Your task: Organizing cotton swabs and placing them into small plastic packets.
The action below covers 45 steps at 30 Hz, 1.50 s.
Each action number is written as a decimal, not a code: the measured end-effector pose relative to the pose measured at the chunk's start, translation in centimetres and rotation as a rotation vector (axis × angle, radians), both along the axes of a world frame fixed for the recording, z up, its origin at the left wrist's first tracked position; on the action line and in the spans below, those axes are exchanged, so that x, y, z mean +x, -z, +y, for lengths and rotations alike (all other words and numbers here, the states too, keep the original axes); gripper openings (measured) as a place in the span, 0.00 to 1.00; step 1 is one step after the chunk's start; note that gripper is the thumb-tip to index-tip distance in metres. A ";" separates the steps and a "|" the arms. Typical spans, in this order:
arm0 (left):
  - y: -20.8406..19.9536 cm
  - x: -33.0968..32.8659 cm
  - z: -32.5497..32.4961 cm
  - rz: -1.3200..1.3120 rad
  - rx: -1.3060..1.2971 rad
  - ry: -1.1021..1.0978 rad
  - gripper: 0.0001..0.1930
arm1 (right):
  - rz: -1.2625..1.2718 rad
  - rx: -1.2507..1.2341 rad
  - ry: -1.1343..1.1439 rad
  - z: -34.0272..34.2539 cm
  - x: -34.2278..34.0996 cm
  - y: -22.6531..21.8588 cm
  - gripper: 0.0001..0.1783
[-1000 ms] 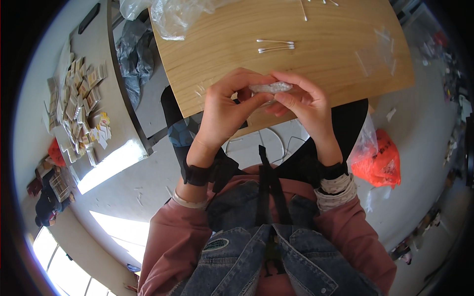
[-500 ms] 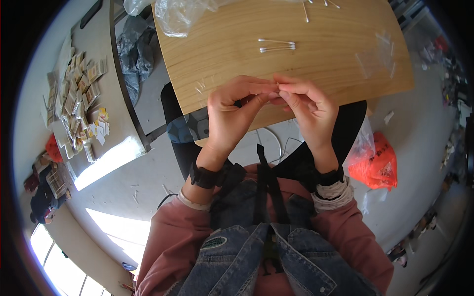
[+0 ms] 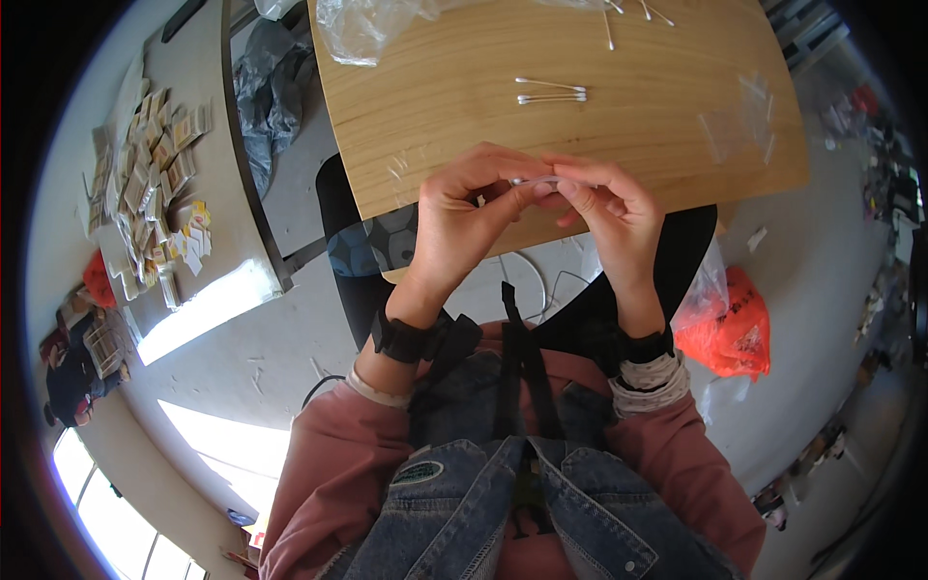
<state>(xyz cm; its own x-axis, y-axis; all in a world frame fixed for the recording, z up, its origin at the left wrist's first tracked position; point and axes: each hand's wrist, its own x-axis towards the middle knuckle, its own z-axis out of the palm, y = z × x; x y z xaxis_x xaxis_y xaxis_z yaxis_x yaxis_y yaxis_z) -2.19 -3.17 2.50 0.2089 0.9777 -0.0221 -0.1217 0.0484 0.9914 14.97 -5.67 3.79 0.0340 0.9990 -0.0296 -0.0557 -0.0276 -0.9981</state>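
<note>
Above the near edge of the wooden table, my left hand (image 3: 464,198) and my right hand (image 3: 614,198) meet, their fingertips pinched together. Between them is a cotton swab (image 3: 533,181), lying sideways with its white tip toward my left palm. Its middle seems wrapped in something thin and pale, too small to make out. Both hands are closed on it, and the right fingers hide its other end. Beyond my fingers, a small group of cotton swabs (image 3: 552,95) lies side by side on the table (image 3: 435,106).
More cotton swabs (image 3: 610,31) lie at the far edge. Clear plastic bags (image 3: 362,29) sit at the far left, clear film pieces (image 3: 759,111) at the right. A side table (image 3: 217,227) holds many small packs (image 3: 145,184). A red bag (image 3: 730,329) is on the floor.
The cotton swab now shows between my fingertips, where earlier the fingers mostly hid it. My hands stay together in nearly the same place, and the view has shifted slightly.
</note>
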 end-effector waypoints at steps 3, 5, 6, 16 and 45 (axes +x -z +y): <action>0.1 -0.4 0.4 0.058 0.068 0.012 0.06 | -0.068 0.038 0.000 0.2 -0.2 0.1 0.08; -0.4 -0.6 0.6 0.043 0.029 0.024 0.06 | -0.105 0.065 0.002 0.4 -0.1 0.2 0.08; -0.6 -0.7 0.7 0.030 -0.010 0.038 0.06 | -0.076 0.037 0.005 0.5 0.0 0.2 0.08; -0.7 -0.8 0.1 -0.148 -0.095 -0.003 0.08 | -0.039 0.007 0.001 0.6 -0.2 0.3 0.08; -1.1 0.4 -0.4 -0.317 -0.432 -0.124 0.09 | 0.003 0.054 0.034 0.4 -0.9 0.0 0.08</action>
